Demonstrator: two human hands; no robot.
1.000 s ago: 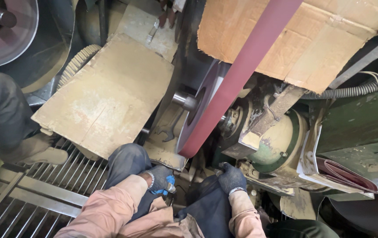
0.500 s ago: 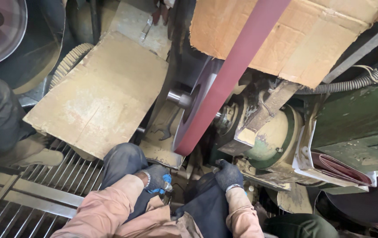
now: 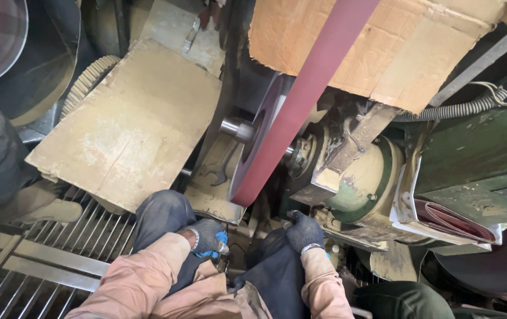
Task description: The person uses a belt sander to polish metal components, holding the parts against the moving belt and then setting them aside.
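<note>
Both of my hands wear dark gloves and sit low between my knees, just below a belt sander. My left hand [image 3: 208, 237] is closed on a small metal piece [image 3: 223, 248] whose tip shows at the fingers. My right hand [image 3: 305, 231] rests curled on my right knee; what it holds, if anything, is hidden. A dark red sanding belt [image 3: 300, 106] runs diagonally from the top down around a wheel [image 3: 259, 136] right above my hands. A steel shaft [image 3: 234, 126] sticks out of the wheel's left side.
A dusty cardboard sheet [image 3: 126, 127] covers the machine on the left, another [image 3: 425, 53] at top right. Another person's dark trouser leg and tan shoe [image 3: 40, 204] stand at far left on a metal floor grating [image 3: 58, 260]. A green housing [image 3: 478, 159] and spare belts [image 3: 454, 221] lie right.
My view has shifted slightly, so the machine sits a little lower and to the left. Both hands stay in about the same place by my knees.
</note>
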